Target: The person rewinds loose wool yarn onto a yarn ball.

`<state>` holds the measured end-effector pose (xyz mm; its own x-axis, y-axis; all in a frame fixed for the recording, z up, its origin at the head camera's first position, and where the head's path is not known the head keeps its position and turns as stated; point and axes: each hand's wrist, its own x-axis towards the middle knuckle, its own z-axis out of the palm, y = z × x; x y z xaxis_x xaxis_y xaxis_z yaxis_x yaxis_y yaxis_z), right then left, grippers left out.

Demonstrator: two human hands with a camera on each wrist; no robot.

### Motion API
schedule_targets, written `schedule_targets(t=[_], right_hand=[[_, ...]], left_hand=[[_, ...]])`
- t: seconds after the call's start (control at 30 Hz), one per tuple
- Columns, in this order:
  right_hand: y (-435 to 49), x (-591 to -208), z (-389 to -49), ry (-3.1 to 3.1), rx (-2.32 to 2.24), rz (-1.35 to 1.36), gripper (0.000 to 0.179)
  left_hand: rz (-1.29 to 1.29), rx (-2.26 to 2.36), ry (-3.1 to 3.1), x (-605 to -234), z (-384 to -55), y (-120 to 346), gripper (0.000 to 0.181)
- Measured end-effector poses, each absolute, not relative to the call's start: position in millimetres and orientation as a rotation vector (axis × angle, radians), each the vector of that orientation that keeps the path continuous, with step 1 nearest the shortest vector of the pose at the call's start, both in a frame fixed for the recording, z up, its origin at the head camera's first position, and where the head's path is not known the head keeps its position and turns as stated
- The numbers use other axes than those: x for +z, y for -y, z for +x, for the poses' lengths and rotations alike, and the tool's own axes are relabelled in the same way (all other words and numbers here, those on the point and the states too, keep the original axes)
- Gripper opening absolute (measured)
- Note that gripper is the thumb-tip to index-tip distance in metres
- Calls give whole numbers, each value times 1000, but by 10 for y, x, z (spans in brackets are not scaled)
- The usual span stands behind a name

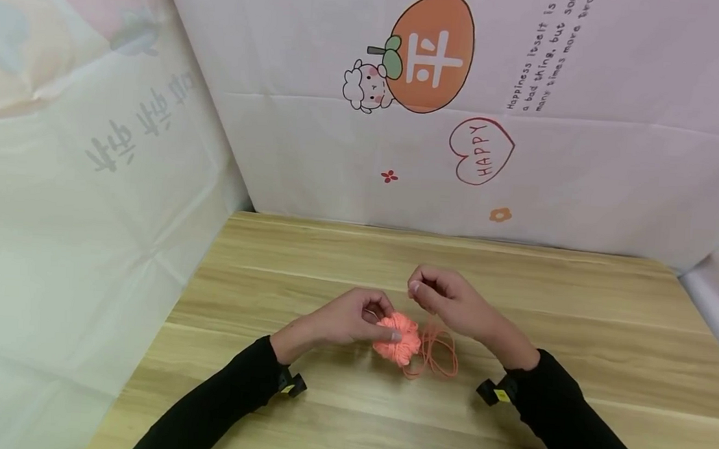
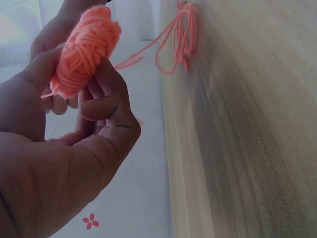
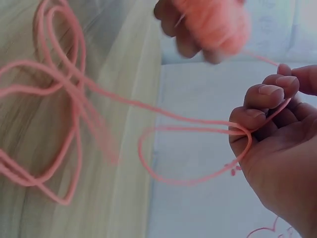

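A coral-pink ball of yarn (image 1: 399,339) is pinched between the thumb and fingers of my left hand (image 1: 354,318), just above the table. In the left wrist view the wound yarn (image 2: 85,52) stands tilted in that grip. My right hand (image 1: 450,302) is up and to the right of the ball. Its thumb and forefinger pinch a thin strand (image 3: 262,58) that runs to the ball, as the right wrist view shows. A slack loop of yarn (image 3: 183,181) hangs from its curled fingers. Loose yarn loops (image 1: 441,353) lie right of the ball.
The wood-grain table (image 1: 308,252) spreads beneath both hands. Behind it hangs a white printed cloth (image 1: 314,160), and another cloth (image 1: 167,240) closes off the left side. Each wrist carries a small black camera (image 1: 497,392) over a black sleeve.
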<state>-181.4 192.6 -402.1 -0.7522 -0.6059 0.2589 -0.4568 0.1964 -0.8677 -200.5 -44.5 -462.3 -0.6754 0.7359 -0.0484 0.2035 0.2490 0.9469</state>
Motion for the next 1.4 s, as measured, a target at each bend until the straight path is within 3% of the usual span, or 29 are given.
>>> schedule_targets(t=[0.3,0.73,1.03,1.4], right_hand=[[-1890,-3951,-1615,-2329,-1608,-1115,24],[-1968,-4320,-1519,-2342,-1557,-1140,23],[-1941,-4512,-1441,-2278,-1544,-1037,23],[-1935,-4724,-1436,-2184,-1587,-919,30]], left_hand=[[662,1445,-2095,-4699,-2072,451,38],[431,1755,-1924,-4579,-2194,466,46],[416,1900,-1754,-4494,-2252,481,39],[594,2024,-1436,-4443,-2225,489,32]])
